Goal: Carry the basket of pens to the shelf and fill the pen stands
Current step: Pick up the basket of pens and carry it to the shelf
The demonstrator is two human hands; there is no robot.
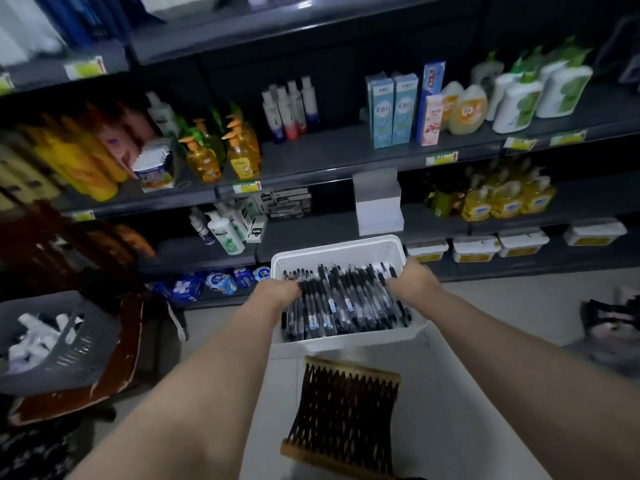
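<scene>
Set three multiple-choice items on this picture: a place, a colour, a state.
1. Where is the grey basket? A) on the top shelf B) low at the left C) on a chair
2. What colour is the basket of pens? A) red B) green C) white
3. How is the basket of pens carried? A) by both hands B) by one hand C) by none
B: it sits low at the left. C: its rim is white. A: the left hand and the right hand hold its sides.
</scene>
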